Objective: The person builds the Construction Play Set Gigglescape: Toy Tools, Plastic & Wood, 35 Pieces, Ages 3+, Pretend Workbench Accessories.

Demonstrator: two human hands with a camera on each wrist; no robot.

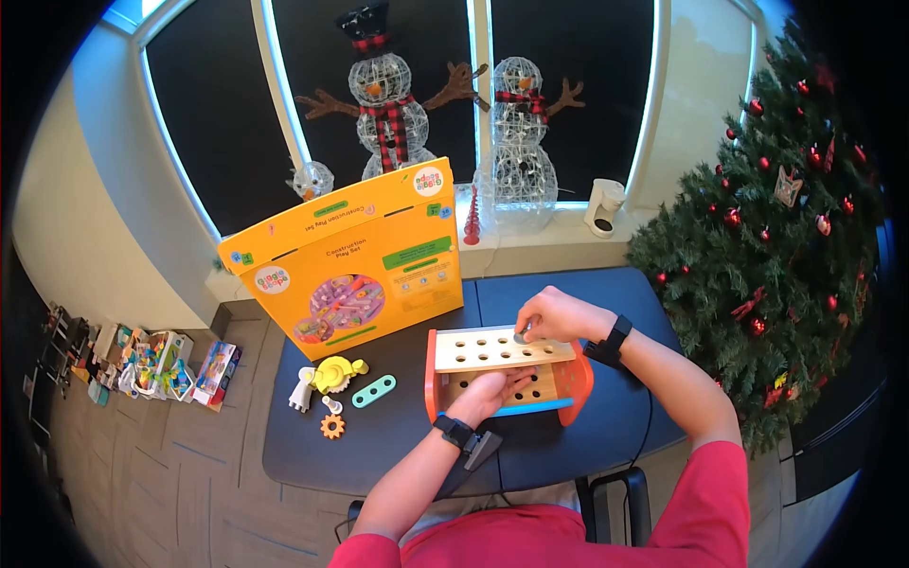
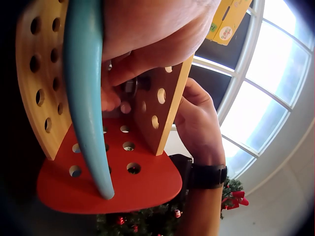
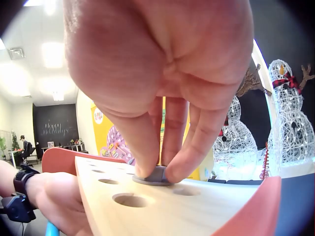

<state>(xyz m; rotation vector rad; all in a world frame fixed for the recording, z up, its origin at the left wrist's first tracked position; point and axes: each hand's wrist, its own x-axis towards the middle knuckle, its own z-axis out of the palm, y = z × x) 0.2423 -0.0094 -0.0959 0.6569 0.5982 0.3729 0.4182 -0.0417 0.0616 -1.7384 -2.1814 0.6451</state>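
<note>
My right hand [image 1: 559, 316] pinches a round grey piece, apparently a bolt head [image 3: 155, 177], on the perforated top board [image 1: 469, 348] of a wooden toy workbench. From the front, my left hand [image 1: 486, 391] reaches under that board, palm up. In the left wrist view, a dark grey part, apparently the bolt's end [image 2: 132, 86], sticks out below the board beside the left fingers [image 2: 129, 70]. Red end panels [image 2: 123, 183], a blue front bar [image 2: 84, 98] and a lower perforated board [image 2: 37, 83] make up the rest of the bench.
Left of the bench lie a teal perforated strip [image 1: 374, 391], an orange gear [image 1: 332, 427], yellow pieces [image 1: 333, 375] and a white piece [image 1: 301, 390]. Behind them stands a big yellow box [image 1: 379, 256]. A decorated tree [image 1: 757, 237] is beyond the table's right side.
</note>
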